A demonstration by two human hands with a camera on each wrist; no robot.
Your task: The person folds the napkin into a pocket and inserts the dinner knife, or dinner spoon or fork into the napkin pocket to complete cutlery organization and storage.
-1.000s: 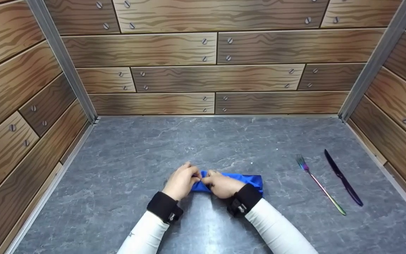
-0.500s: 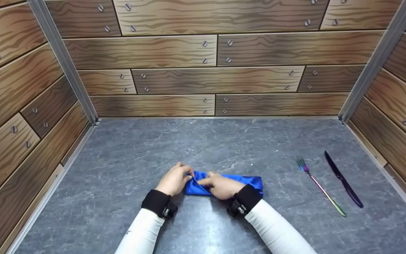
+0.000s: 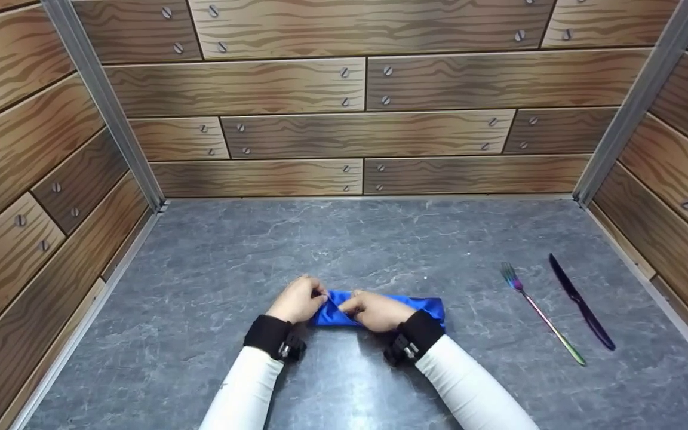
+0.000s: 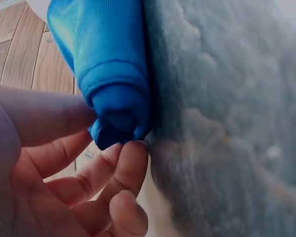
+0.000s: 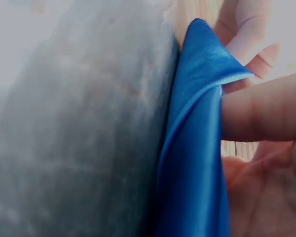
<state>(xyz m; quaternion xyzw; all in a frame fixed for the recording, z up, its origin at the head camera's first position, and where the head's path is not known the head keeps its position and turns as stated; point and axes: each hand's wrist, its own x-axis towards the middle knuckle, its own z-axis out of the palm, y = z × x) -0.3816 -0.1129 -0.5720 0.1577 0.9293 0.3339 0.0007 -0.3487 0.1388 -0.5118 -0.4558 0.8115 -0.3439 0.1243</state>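
Note:
A shiny blue cloth (image 3: 337,316), folded into a long narrow strip, lies crosswise on the grey tabletop. At its left end my left hand (image 3: 297,300) pinches the fabric; the left wrist view shows thumb and fingertips at the bunched end of the cloth (image 4: 111,74). My right hand (image 3: 381,312) holds the strip near its middle. In the right wrist view the thumb of the right hand (image 5: 266,111) touches the cloth (image 5: 192,163) just under a slanting folded flap, with other fingers behind. Part of the cloth is hidden under the right hand.
To the right lie a rainbow-coloured fork (image 3: 541,310) and a dark purple knife (image 3: 581,301), side by side and slanting. Wood-patterned walls (image 3: 296,134) enclose the grey tabletop (image 3: 248,239) at the back and both sides.
My left hand has moved left, away from the right hand, to the cloth's left end, uncovering more of the folded flap. The right hand has stayed nearly in place.

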